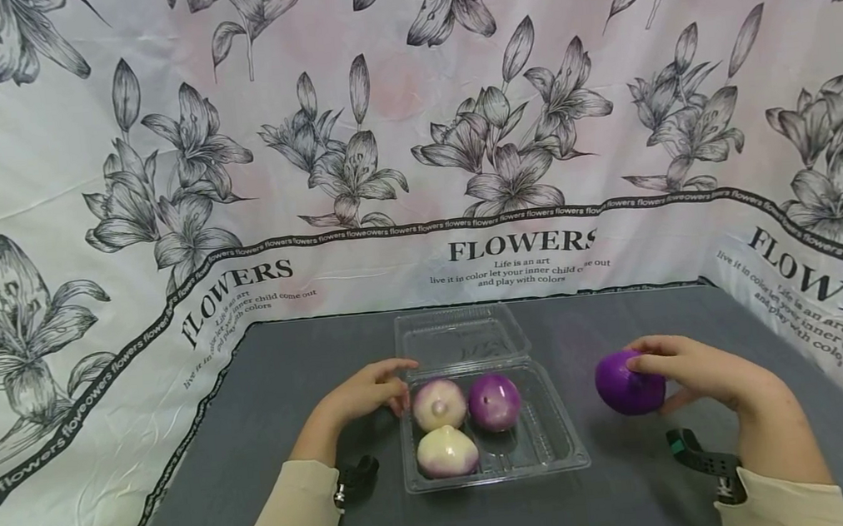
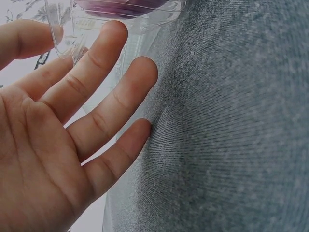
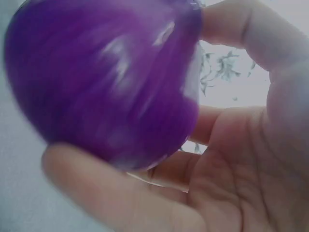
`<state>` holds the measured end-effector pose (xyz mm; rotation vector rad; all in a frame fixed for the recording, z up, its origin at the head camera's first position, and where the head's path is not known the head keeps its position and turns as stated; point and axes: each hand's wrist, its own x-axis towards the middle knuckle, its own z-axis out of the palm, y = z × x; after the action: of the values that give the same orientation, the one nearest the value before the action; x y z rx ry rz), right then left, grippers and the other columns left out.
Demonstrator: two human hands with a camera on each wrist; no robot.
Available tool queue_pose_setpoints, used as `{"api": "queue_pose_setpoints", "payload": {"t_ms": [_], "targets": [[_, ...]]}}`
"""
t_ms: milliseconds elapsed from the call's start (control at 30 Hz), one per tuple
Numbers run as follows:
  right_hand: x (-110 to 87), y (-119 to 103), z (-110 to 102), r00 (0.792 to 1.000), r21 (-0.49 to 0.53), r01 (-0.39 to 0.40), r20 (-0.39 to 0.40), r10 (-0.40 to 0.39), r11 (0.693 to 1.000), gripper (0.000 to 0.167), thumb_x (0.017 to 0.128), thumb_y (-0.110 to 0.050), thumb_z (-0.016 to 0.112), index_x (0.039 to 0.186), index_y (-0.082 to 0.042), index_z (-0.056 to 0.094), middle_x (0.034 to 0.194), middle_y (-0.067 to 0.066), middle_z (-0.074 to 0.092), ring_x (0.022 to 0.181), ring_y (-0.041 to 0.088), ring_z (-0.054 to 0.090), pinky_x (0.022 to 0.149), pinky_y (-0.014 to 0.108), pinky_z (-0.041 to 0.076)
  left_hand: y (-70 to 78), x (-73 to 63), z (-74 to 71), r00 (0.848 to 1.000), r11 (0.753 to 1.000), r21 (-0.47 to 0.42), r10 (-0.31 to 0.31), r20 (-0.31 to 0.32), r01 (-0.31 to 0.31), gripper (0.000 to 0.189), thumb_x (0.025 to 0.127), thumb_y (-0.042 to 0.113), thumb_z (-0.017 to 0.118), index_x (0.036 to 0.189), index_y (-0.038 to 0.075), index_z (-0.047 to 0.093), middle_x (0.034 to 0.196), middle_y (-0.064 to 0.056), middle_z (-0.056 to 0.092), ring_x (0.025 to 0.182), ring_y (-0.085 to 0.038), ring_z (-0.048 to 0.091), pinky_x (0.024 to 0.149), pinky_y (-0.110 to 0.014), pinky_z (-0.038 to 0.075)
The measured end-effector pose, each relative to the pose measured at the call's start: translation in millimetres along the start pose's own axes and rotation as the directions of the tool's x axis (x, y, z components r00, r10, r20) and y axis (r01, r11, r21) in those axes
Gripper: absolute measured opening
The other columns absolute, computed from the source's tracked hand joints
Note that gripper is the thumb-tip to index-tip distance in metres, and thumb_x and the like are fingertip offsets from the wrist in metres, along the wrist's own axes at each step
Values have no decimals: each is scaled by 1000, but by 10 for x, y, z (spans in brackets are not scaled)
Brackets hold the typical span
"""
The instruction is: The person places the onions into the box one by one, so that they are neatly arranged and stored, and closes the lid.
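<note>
Left hand: fingers apart, loosely extended. Right hand curled, gripping. Forearms angled inward.

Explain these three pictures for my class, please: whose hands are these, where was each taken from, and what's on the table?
No machine does the work here; these are a person's two bare hands. The wide picture comes from a camera worn on the head, the two close-ups from cameras on each wrist. On the dark grey table sits an open, clear plastic hinged box with one round purple onion-like bulb and two round cream-and-purple ones. The left hand is at the box's left edge. The right hand holds a deep purple, glossy, round bulb.
</note>
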<state>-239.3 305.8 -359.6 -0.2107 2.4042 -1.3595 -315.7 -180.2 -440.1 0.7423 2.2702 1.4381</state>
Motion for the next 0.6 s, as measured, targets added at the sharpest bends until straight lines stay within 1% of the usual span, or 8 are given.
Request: {"api": "queue_pose_setpoints", "payload": {"t_ms": [200,433,533,600], "targets": [[-25,-130,37,998,19,69,-13,-69,997,51,106,-30,56,145,0,44,143,33,41,116,36,59,78,49,60,22,-12,-1,1000,1000,4,-3,-5,3,52,101,7,54,151,-5,44,95,-16,69,84,-39,69,85,-49,56],[-42,-302,134,987,42,156,21,-156,987,47,108,-28,53,147,-4,44,147,32,37,123,41,56,81,49,60,26,-8,5,1000,1000,4,0,-2,0,50,102,6,53,151,-5,44,95,-17,69,83,-40,68,85,-50,56],[-26,-368,202,983,45,175,43,-177,983,46,108,-29,53,146,-5,45,148,31,38,123,41,57,82,49,60,26,-6,9,1000,1000,14,-4,-4,4,49,103,6,52,151,-4,44,95,-15,69,82,-37,68,86,-49,55],[-4,-406,259,983,40,175,57,-177,984,45,108,-31,53,146,-7,47,148,29,39,122,39,58,83,49,59,26,-8,12,1000,1000,23,-11,-6,11,48,104,6,52,151,-4,45,97,-13,69,82,-34,68,87,-48,55]]}}
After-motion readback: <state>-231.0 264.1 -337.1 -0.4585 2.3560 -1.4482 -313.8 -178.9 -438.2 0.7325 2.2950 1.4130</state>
